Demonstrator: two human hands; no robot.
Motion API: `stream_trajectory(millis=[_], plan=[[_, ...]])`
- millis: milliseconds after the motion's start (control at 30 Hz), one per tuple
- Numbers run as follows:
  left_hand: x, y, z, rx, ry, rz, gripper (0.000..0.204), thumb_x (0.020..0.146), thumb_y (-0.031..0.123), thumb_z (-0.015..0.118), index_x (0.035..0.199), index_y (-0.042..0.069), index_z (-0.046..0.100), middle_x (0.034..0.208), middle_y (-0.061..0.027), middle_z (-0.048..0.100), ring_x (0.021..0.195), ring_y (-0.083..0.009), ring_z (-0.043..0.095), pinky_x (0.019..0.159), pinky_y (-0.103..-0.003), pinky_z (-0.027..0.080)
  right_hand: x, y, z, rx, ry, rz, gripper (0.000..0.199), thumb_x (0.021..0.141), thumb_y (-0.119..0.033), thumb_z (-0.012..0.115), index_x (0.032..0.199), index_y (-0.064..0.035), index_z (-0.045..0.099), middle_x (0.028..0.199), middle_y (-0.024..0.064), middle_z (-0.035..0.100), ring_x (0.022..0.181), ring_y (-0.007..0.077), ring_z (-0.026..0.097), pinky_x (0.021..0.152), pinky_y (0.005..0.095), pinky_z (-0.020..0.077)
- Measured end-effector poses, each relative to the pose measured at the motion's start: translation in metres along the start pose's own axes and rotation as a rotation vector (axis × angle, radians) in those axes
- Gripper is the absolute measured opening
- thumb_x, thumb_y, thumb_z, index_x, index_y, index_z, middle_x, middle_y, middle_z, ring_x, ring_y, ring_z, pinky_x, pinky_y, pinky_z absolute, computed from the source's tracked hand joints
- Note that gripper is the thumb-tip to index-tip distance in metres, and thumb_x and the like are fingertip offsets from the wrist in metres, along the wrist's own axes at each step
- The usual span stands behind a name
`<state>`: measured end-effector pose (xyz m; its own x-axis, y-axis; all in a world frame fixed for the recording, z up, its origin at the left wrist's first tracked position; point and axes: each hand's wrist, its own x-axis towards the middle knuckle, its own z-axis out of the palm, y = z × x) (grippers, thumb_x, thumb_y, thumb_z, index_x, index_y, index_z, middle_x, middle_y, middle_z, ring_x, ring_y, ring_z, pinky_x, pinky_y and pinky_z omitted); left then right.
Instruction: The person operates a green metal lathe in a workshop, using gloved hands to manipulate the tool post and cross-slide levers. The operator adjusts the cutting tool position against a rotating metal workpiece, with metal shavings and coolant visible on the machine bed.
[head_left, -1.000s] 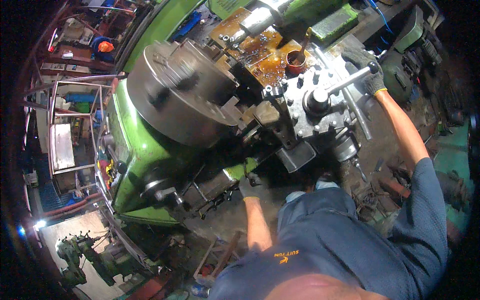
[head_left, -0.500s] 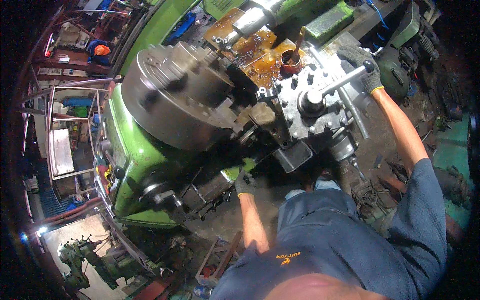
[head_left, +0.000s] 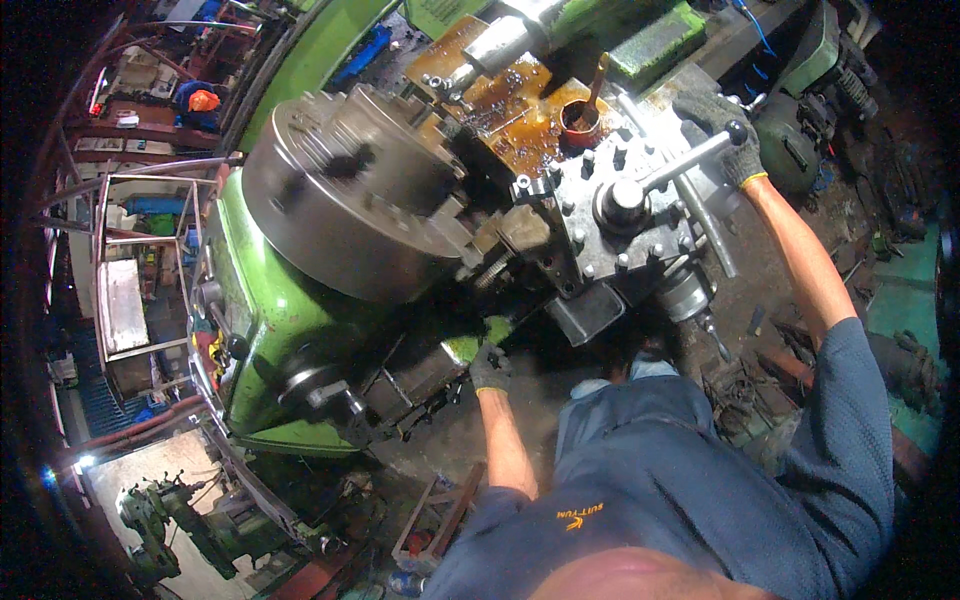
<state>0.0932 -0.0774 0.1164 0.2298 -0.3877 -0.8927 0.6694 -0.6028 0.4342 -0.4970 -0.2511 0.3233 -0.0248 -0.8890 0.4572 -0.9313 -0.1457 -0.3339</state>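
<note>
The big steel lathe chuck (head_left: 350, 230) fills the upper left middle, its jaws smeared by motion. Close to its face, a tool clamped at the square tool post (head_left: 600, 235) reaches toward a workpiece that is hard to make out. Behind the black-knobbed clamping lever (head_left: 690, 160) lies my gloved right hand (head_left: 712, 118), fingers bent over something at the slide's far right; the lever partly covers it. Lower down, my gloved left hand (head_left: 491, 368) is closed beside the green-edged part below the chuck. What it grips is hidden under the fingers.
A red pot with a brush (head_left: 581, 120) stands on an oily, chip-strewn plate (head_left: 520, 140) behind the tool post. The green headstock (head_left: 255, 330) is at left. A crank handle (head_left: 712, 325) juts toward me. Metal scrap (head_left: 750, 395) lies on the floor at right.
The chuck's blurred jaws sit at a different angle, so it is turning. Both my hands stay in the same places.
</note>
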Motion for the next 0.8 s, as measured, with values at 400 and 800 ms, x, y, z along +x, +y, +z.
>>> stream_trajectory(millis=[400,800], plan=[[-0.002,-0.001,0.005,0.074,-0.061,0.038,0.015,0.09,0.023,0.074,0.084,0.016,0.063,0.069,0.0009,0.061,0.053,-0.013,0.052,0.045,-0.026,0.039,-0.006,0.008,0.002,-0.015,-0.015,0.015,0.028,0.09,-0.018,0.068,0.117,-0.0144,0.077,0.13,0.008,0.071,0.127,0.0263,0.062,0.114,0.0399,0.0437],[0.008,0.0,-0.006,0.028,-0.035,-0.008,0.022,0.092,0.023,0.073,0.077,0.015,0.059,0.064,-0.0017,0.06,0.046,-0.0147,0.049,0.039,-0.026,0.037,-0.003,0.005,0.003,-0.014,0.004,-0.002,0.028,0.09,-0.017,0.068,0.116,-0.0147,0.077,0.129,0.0074,0.072,0.124,0.0266,0.064,0.113,0.0391,0.0441]])
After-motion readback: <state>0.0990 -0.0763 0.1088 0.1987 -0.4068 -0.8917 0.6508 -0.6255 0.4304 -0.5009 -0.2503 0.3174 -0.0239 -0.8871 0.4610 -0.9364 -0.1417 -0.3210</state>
